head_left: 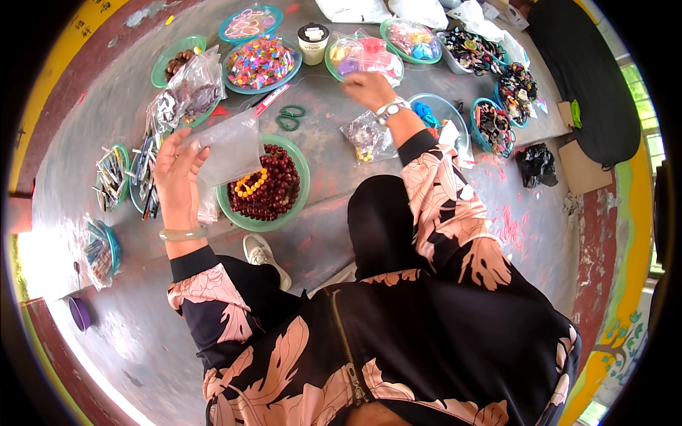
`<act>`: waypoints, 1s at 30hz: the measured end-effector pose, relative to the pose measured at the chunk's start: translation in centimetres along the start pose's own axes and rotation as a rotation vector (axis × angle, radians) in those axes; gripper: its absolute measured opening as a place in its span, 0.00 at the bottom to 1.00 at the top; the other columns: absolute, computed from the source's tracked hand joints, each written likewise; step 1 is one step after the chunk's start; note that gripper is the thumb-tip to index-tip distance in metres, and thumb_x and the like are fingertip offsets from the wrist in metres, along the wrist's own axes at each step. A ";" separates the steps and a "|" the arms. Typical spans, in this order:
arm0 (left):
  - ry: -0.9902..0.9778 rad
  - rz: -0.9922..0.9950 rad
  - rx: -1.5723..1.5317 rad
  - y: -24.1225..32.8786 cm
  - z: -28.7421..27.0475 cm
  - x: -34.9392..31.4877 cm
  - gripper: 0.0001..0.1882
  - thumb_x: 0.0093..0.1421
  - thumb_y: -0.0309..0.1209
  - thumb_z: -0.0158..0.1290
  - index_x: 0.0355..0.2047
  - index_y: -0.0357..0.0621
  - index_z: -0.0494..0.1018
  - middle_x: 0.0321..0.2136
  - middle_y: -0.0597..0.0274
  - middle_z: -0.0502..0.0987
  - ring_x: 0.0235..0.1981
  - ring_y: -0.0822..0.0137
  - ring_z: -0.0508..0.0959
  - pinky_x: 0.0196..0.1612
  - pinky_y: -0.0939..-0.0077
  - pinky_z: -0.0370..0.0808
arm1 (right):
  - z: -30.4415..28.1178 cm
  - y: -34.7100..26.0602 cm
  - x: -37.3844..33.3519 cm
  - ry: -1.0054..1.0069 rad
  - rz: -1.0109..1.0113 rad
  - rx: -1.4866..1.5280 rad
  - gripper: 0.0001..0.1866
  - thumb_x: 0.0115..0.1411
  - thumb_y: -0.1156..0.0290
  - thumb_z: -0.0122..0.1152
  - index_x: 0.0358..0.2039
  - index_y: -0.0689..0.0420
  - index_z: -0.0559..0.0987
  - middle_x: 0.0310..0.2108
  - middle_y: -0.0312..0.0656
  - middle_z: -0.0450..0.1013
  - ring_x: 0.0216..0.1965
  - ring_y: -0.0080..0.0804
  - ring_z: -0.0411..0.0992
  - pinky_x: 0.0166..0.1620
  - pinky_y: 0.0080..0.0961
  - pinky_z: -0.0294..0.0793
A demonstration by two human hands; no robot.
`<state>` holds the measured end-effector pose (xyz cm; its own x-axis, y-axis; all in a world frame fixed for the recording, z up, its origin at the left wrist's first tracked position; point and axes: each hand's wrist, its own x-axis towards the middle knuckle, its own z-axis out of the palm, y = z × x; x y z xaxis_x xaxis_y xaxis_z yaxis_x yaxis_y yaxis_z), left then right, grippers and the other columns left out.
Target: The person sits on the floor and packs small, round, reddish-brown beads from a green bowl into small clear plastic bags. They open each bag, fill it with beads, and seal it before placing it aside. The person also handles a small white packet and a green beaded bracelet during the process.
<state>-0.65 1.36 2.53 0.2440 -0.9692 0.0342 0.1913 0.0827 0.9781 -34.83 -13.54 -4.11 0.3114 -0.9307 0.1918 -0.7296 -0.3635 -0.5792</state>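
My left hand [179, 167] grips a clear plastic bag [234, 145] between thumb and fingers, holding it up over the left side of a green bowl [303, 186]. Dark red bead strings [280, 186] fill that bowl, and a yellow bead bracelet [251, 183] lies on top of them. My right hand [369, 90] is raised to the right, its fingers drawn together. Whatever it may hold is hidden. Below it in the picture lies a small clear bag of beads [369, 137]. Dark green bead bracelets [290, 117] and a red and white marker [272, 99] rest between my hands.
Beyond my hands stand a bowl of colourful small pieces [261, 65], a lidded cup [312, 44] and a bowl of bagged items [366, 57]. Baskets of hair ties [492, 128] are at the right. Pens in baskets [111, 177] stand at the left, near bagged dark beads [188, 99].
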 end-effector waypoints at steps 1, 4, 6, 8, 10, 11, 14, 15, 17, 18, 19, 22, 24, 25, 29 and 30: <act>-0.019 0.010 -0.034 -0.4 -0.4 0.1 0.15 0.57 0.26 0.50 0.44 0.34 0.67 0.38 0.61 0.70 0.36 0.73 0.72 0.42 0.77 0.73 | 0.9 2.8 -1.1 -0.070 0.033 -0.093 0.14 0.49 0.62 0.53 0.32 0.55 0.79 0.28 0.48 0.75 0.30 0.44 0.74 0.36 0.32 0.72; 0.001 -0.030 -0.068 -0.3 0.5 0.1 0.14 0.57 0.28 0.50 0.42 0.34 0.69 0.39 0.60 0.71 0.37 0.72 0.72 0.41 0.76 0.73 | 5.0 8.1 -4.8 -0.272 0.097 -0.408 0.20 0.47 0.59 0.56 0.37 0.58 0.76 0.39 0.50 0.73 0.40 0.45 0.71 0.45 0.32 0.70; 0.009 -0.045 -0.066 -0.6 0.3 0.1 0.13 0.58 0.29 0.50 0.41 0.34 0.70 0.39 0.60 0.72 0.37 0.72 0.73 0.41 0.76 0.73 | 7.6 6.8 -7.1 -0.310 0.238 -0.427 0.22 0.47 0.58 0.57 0.41 0.56 0.74 0.39 0.52 0.72 0.41 0.46 0.70 0.46 0.34 0.69; 0.004 -0.058 -0.061 -0.8 0.4 0.3 0.12 0.58 0.29 0.50 0.40 0.34 0.70 0.38 0.60 0.72 0.37 0.72 0.73 0.40 0.76 0.74 | 9.1 6.9 -8.0 -0.321 0.301 -0.480 0.22 0.48 0.59 0.56 0.43 0.56 0.72 0.39 0.54 0.71 0.42 0.48 0.70 0.47 0.35 0.69; -0.011 -0.069 -0.056 -0.9 0.8 0.4 0.12 0.58 0.29 0.50 0.39 0.34 0.71 0.37 0.60 0.73 0.36 0.72 0.74 0.40 0.76 0.74 | 9.9 8.3 -8.9 -0.304 0.284 -0.569 0.21 0.49 0.60 0.55 0.42 0.57 0.72 0.38 0.55 0.71 0.42 0.50 0.69 0.47 0.36 0.68; -0.016 -0.078 -0.042 -1.1 0.8 0.4 0.12 0.58 0.29 0.50 0.39 0.34 0.71 0.36 0.60 0.73 0.35 0.72 0.74 0.39 0.76 0.74 | 10.0 9.3 -8.9 -0.366 0.276 -0.586 0.19 0.49 0.60 0.53 0.40 0.56 0.74 0.38 0.54 0.72 0.41 0.50 0.70 0.46 0.37 0.69; -0.037 -0.079 -0.033 -1.0 1.6 0.8 0.12 0.58 0.30 0.50 0.39 0.34 0.71 0.35 0.60 0.74 0.33 0.72 0.75 0.38 0.78 0.74 | 9.1 13.8 -8.4 -0.416 0.382 -0.443 0.18 0.49 0.61 0.53 0.39 0.57 0.76 0.39 0.54 0.72 0.43 0.49 0.70 0.46 0.39 0.69; -0.008 -0.070 -0.026 -0.8 1.0 0.5 0.11 0.58 0.30 0.50 0.38 0.35 0.71 0.35 0.60 0.74 0.33 0.72 0.75 0.38 0.78 0.74 | 9.2 12.9 -7.9 -0.285 0.387 -0.419 0.17 0.48 0.62 0.51 0.37 0.57 0.77 0.35 0.55 0.73 0.38 0.50 0.71 0.44 0.40 0.70; 0.017 -0.055 -0.018 -0.6 0.9 0.5 0.11 0.58 0.31 0.50 0.37 0.35 0.71 0.33 0.60 0.74 0.31 0.72 0.75 0.35 0.79 0.74 | 7.6 13.7 -7.0 -0.151 0.428 -0.321 0.17 0.46 0.61 0.53 0.34 0.58 0.77 0.35 0.55 0.73 0.37 0.49 0.72 0.42 0.37 0.71; 0.049 -0.046 0.003 -0.6 0.4 0.5 0.11 0.58 0.32 0.50 0.35 0.36 0.72 0.32 0.60 0.75 0.30 0.72 0.75 0.34 0.80 0.73 | 6.7 12.7 -6.1 -0.113 0.465 -0.242 0.17 0.46 0.61 0.53 0.34 0.58 0.77 0.33 0.54 0.73 0.35 0.46 0.74 0.40 0.35 0.72; 0.072 -0.037 0.016 -0.5 0.2 0.5 0.12 0.59 0.34 0.50 0.34 0.36 0.72 0.30 0.59 0.75 0.29 0.73 0.75 0.32 0.81 0.73 | 5.4 12.0 -5.6 -0.112 0.505 -0.105 0.16 0.46 0.63 0.53 0.34 0.59 0.77 0.32 0.52 0.74 0.34 0.42 0.75 0.37 0.34 0.73; 0.154 -0.134 0.278 0.4 0.4 0.4 0.15 0.59 0.39 0.49 0.31 0.38 0.73 0.26 0.61 0.76 0.24 0.75 0.74 0.26 0.85 0.69 | 2.1 10.0 -4.2 -0.084 0.576 0.355 0.14 0.47 0.67 0.53 0.34 0.61 0.76 0.28 0.46 0.74 0.31 0.33 0.76 0.31 0.28 0.75; 0.117 -0.179 0.364 0.7 0.3 0.7 0.15 0.58 0.40 0.49 0.30 0.39 0.74 0.25 0.62 0.77 0.21 0.77 0.73 0.23 0.86 0.67 | 0.7 8.6 -3.5 -0.055 0.545 0.729 0.13 0.48 0.71 0.52 0.34 0.62 0.75 0.28 0.42 0.74 0.29 0.28 0.76 0.28 0.23 0.76; 0.124 -0.202 0.420 1.1 -0.3 0.5 0.16 0.58 0.41 0.49 0.29 0.40 0.74 0.24 0.63 0.77 0.19 0.78 0.72 0.22 0.87 0.66 | 0.3 5.1 -2.7 -0.102 0.535 0.791 0.13 0.51 0.72 0.51 0.38 0.60 0.74 0.29 0.37 0.71 0.28 0.23 0.72 0.27 0.21 0.73; -0.179 -0.176 0.549 1.3 -1.4 0.3 0.14 0.53 0.36 0.54 0.37 0.42 0.74 0.29 0.61 0.78 0.19 0.77 0.71 0.19 0.84 0.66 | -0.3 -5.7 -1.0 -0.308 0.338 0.761 0.15 0.50 0.71 0.52 0.39 0.60 0.74 0.30 0.37 0.72 0.28 0.23 0.72 0.28 0.20 0.73; -0.165 -0.145 0.549 1.4 -1.9 -0.3 0.15 0.52 0.35 0.54 0.39 0.42 0.73 0.31 0.59 0.77 0.19 0.77 0.71 0.19 0.83 0.66 | 0.1 -8.9 -0.6 -0.371 0.296 0.762 0.15 0.50 0.71 0.52 0.39 0.60 0.74 0.30 0.37 0.72 0.28 0.23 0.72 0.29 0.20 0.73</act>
<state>1.37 2.21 3.46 0.0927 -0.9885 -0.1191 -0.3187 -0.1428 0.9370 -28.49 -9.78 0.85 0.4478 -0.8610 -0.2410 -0.2503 0.1381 -0.9583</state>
